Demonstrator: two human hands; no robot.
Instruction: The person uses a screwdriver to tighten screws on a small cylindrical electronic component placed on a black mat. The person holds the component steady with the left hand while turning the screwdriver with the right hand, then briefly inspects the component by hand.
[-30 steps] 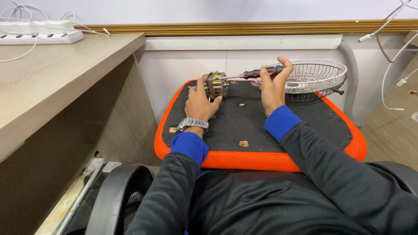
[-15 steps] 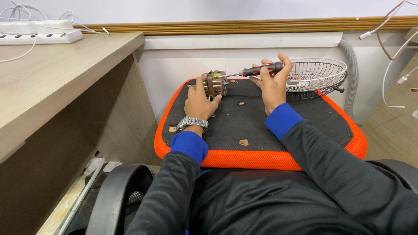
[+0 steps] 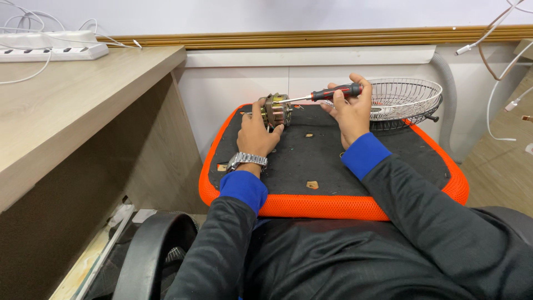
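— While the left hand (image 3: 256, 132) clamps a small motor (image 3: 277, 110) upright on the black pad (image 3: 311, 161), what is the right hand (image 3: 348, 111) doing?

— Closed around the red-and-black handle of a screwdriver (image 3: 327, 94), it holds the tool nearly level, with the shaft running leftward to the motor's near face. The tip appears to touch the metal, though the exact spot is too small to make out.

— Where does the motor sit?

— At the far left of the orange-rimmed pad, under the left fingertips, thumb on the near side. Just beyond the right hand rests a wire fan guard (image 3: 404, 100). Loose small parts (image 3: 312, 184) lie on the pad between the forearms and nearer the body.

— What could go wrong?

— My judgement: the long, level shaft gives little downward seating, so the tip may skip off and strike the left thumb, which is just beside it. The motor rests on a narrow edge and is steadied by one hand only; a hard push could tip it toward the wall. A sleeve brushing the pad might also sweep the small parts over the rim.

— And the desk (image 3: 72, 111)?

— Left of the left hand, well apart, carrying a white power strip (image 3: 50, 53).
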